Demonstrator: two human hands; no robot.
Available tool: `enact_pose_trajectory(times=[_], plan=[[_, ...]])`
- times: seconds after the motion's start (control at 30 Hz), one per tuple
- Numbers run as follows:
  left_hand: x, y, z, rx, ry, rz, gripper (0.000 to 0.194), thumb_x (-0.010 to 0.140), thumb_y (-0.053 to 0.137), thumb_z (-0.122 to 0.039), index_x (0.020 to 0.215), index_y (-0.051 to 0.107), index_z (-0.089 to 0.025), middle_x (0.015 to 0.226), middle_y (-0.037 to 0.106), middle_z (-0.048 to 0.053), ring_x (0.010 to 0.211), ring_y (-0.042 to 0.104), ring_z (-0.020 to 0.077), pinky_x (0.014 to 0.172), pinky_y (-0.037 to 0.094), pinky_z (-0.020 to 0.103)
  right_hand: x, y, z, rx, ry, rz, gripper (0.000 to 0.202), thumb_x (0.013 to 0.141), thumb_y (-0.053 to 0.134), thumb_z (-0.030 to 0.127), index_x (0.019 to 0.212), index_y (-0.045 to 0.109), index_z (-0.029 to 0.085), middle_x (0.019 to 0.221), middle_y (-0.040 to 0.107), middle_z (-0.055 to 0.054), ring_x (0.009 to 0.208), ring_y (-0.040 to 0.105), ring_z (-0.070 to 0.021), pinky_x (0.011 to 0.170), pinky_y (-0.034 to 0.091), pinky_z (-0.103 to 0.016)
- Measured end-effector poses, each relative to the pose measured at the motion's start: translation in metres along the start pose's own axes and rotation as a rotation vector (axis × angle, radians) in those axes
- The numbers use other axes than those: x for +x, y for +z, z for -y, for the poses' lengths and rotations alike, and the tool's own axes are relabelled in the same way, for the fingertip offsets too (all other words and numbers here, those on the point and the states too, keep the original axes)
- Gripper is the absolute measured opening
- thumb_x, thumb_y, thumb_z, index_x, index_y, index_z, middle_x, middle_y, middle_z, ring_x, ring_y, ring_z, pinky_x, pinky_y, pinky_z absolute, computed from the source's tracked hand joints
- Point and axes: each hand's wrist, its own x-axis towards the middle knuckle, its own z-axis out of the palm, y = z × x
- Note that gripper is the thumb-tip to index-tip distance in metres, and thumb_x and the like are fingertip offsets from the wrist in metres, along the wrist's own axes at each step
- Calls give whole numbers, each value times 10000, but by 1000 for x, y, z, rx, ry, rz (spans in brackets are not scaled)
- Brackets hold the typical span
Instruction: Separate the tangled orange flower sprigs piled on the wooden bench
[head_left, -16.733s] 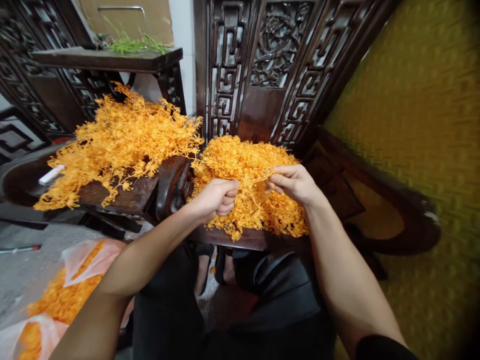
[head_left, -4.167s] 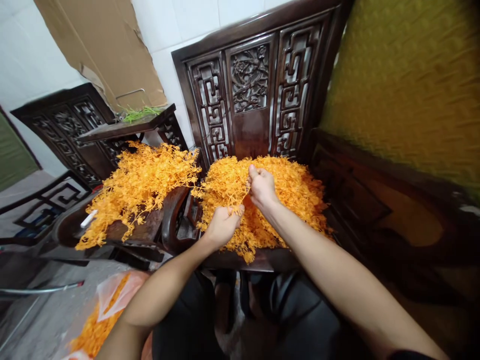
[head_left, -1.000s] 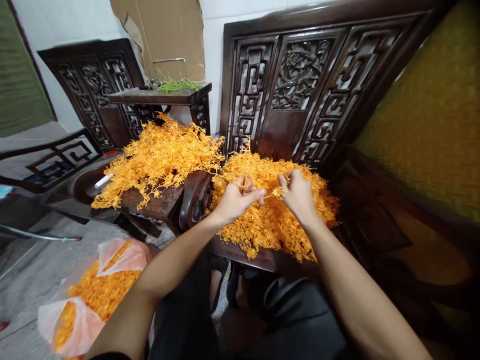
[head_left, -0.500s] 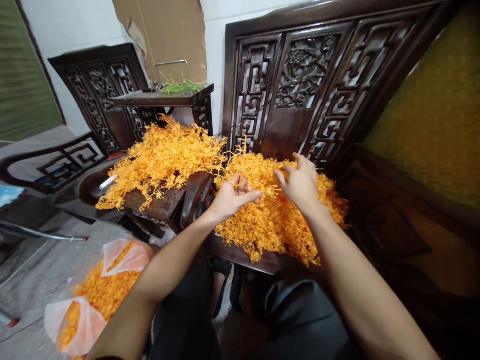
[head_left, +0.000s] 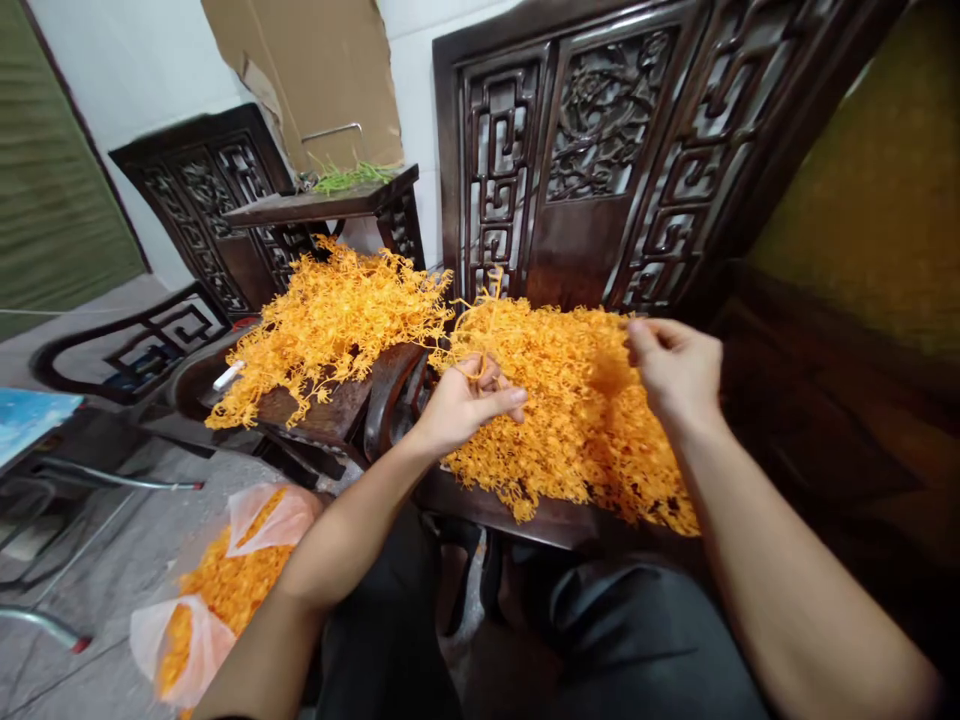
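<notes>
My left hand [head_left: 472, 405] is closed round thin orange branching stems [head_left: 493, 292], whose tips stick up above the fingers. It hovers over the left part of a heap of orange, plastic-looking sprigs [head_left: 547, 450] on a dark wooden chair seat. At the heap's right side my right hand [head_left: 679, 375] has its thumb and fingers pinched together. Whatever lies in that pinch is too small to make out. An orange blur shows on the heap just left of it.
A second heap of orange sprigs [head_left: 345, 310] covers the wooden seat to the left. On the floor stands a plastic bag [head_left: 274, 520] of orange pieces. Green stems [head_left: 349, 178] lie on a small side table [head_left: 315, 208]. The carved chair back [head_left: 577, 240] rises behind the right heap.
My right hand has moved right across the heap, and its spread fingers have come together in a pinch. My left hand keeps its hold on the stems. The view has shifted slightly.
</notes>
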Motion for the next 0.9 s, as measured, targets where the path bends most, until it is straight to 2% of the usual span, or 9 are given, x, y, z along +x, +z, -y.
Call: enact_pose_trajectory(times=[0.07, 0.17, 0.3, 0.43, 0.57, 0.67, 0.8, 0.83, 0.9], plan=[[-1, -1, 1, -21, -118, 98, 587, 718, 845, -433, 819, 301, -237, 682, 659, -11, 456, 466, 51, 444, 221, 219, 1, 3, -10, -242, -108, 132, 435, 846, 670, 379, 1176, 728, 102, 1092, 706, -192, 956, 678, -312, 870, 532, -464], [2, -2, 5, -40, -208, 178, 583, 737, 837, -430, 862, 301, -241, 685, 687, -3, 394, 314, 17, 421, 143, 230, -12, 10, 0, -448, -289, 229, 447, 866, 644, 321, 1233, 706, 73, 1363, 600, -244, 1267, 569, -379, 1090, 424, -524], [3, 0, 4, 12, -213, 174, 583, 730, 836, -461, 852, 311, -236, 677, 689, -16, 390, 323, 16, 427, 163, 219, -14, 15, 22, -357, -351, 135, 298, 952, 526, 296, 985, 779, 143, 1113, 728, -177, 1074, 660, -311, 1027, 465, -476], [-4, 9, -1, 95, -146, 146, 586, 672, 873, -459, 822, 360, -218, 693, 707, -5, 557, 602, 80, 568, 400, 211, 15, 16, 20, -254, -151, 20, 256, 884, 661, 310, 1024, 763, 120, 990, 758, -171, 915, 705, -294, 928, 521, -455], [-15, 13, -8, 120, -106, 133, 551, 667, 886, -418, 938, 459, -199, 727, 717, 5, 718, 707, 151, 762, 508, 292, 30, 0, 29, -299, 11, 88, 908, 821, 759, 456, 1519, 398, 1, 1276, 652, -296, 1126, 684, -332, 982, 505, -445], [-21, 18, -13, 262, -29, 51, 580, 745, 841, -372, 1199, 534, -182, 851, 733, 46, 807, 719, 196, 804, 534, 348, -9, -24, 57, -339, -30, 219, 1147, 772, 772, 590, 1587, 242, -18, 1554, 361, -359, 1423, 450, -424, 1141, 392, -505], [-31, 50, -15, 674, 80, -172, 754, 822, 767, -342, 1480, 442, -166, 902, 725, 86, 845, 707, 244, 796, 552, 379, -121, -45, 92, 207, 61, 546, 891, 850, 565, 755, 1547, 402, 224, 1464, 562, -198, 1317, 588, -343, 1013, 546, -504], [-36, 64, -14, 791, 86, -171, 796, 848, 731, -317, 1540, 373, -151, 878, 726, 100, 833, 709, 256, 794, 553, 388, -148, -47, 97, 348, 104, 567, 890, 845, 563, 760, 1553, 380, 252, 1389, 626, -177, 1261, 630, -333, 961, 577, -502], [-51, 97, -11, 1012, 78, -89, 876, 888, 651, -252, 1624, 192, -123, 878, 735, 155, 833, 728, 294, 813, 553, 427, -189, -54, 103, 498, 179, 413, 758, 907, 456, 743, 1520, 417, 299, 1251, 703, -142, 1106, 710, -324, 872, 608, -509]])
